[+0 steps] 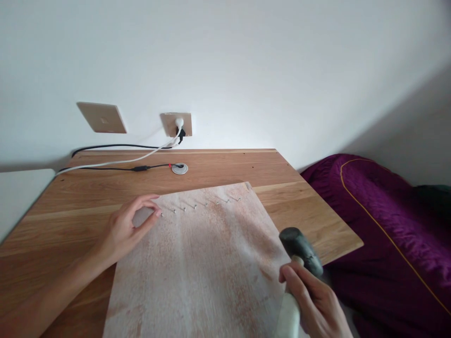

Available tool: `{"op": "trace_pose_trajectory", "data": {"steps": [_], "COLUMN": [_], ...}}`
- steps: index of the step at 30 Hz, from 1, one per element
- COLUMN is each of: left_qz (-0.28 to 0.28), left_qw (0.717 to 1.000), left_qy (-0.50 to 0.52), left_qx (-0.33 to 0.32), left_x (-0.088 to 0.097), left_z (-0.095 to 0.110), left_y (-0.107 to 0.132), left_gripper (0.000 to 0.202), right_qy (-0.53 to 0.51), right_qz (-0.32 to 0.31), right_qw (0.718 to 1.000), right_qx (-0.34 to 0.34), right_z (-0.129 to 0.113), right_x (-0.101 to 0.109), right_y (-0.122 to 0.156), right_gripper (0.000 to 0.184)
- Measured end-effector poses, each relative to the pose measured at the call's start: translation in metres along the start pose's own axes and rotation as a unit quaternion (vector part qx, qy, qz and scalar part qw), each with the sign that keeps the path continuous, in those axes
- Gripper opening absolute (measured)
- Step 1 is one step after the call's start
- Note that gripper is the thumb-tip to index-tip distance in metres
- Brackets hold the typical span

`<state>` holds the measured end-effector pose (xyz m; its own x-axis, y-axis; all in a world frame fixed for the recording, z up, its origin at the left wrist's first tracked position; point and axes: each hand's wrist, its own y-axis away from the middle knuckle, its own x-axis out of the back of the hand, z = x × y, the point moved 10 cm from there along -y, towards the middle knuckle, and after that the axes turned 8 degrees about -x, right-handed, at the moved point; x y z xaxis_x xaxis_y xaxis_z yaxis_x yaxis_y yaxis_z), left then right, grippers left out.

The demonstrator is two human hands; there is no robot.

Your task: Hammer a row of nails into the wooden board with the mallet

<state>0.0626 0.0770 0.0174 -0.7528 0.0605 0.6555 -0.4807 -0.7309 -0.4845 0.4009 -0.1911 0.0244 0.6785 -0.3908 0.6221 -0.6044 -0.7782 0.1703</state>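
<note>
My left hand (pixel 125 225) is at the upper left corner of a pale, wood-patterned board (pixel 197 272). Thumb and forefinger pinch a small silvery nail (pixel 161 215), whose head shows just past the fingertips. To its right, several similar nails (pixel 195 207) stand in a row along the board's far edge. At the lower right, my right hand (pixel 313 300) is closed around the light handle of a rubber mallet (pixel 301 249). The mallet's black head is in front of the board's right edge, away from the nails.
Under the board is a wooden desk (pixel 303 202). A black cable (pixel 141 168) and a white cable (pixel 116 163) cross its back, near a round grommet (pixel 180 169). Plugs sit in the wall socket (pixel 186 123). Purple fabric (pixel 394 225) lies beyond the right edge; a white panel (pixel 24 192) stands left.
</note>
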Motion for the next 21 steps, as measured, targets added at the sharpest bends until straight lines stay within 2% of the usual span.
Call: {"op": "trace_pose_trajectory", "data": {"steps": [2,6,10,16,21], "left_qz": [0.017,0.044,0.051,0.057,0.070], "left_qw": [1.000,0.999,0.998,0.998,0.997], "left_qy": [-0.004,-0.009,0.000,0.002,-0.006], "left_qx": [0.012,0.025,0.044,0.038,0.037], "left_x": [0.004,0.011,0.013,0.014,0.017], "left_z": [-0.003,-0.008,-0.014,-0.014,-0.013], "left_y": [0.001,0.001,0.002,0.002,0.001], "left_gripper": [0.035,0.032,0.034,0.030,0.029], "right_qy": [0.035,0.077,0.129,0.243,0.220], "right_qz": [0.004,-0.037,-0.053,-0.026,-0.036], "right_qw": [0.999,0.991,0.978,0.953,0.949], "right_qx": [0.036,0.101,0.155,0.177,0.222], "right_z": [-0.018,-0.050,-0.070,-0.075,-0.079], "right_x": [-0.013,-0.054,-0.086,-0.102,-0.097], "right_y": [-0.002,-0.007,-0.007,-0.002,0.005], "right_gripper": [0.062,0.060,0.063,0.070,0.057]}}
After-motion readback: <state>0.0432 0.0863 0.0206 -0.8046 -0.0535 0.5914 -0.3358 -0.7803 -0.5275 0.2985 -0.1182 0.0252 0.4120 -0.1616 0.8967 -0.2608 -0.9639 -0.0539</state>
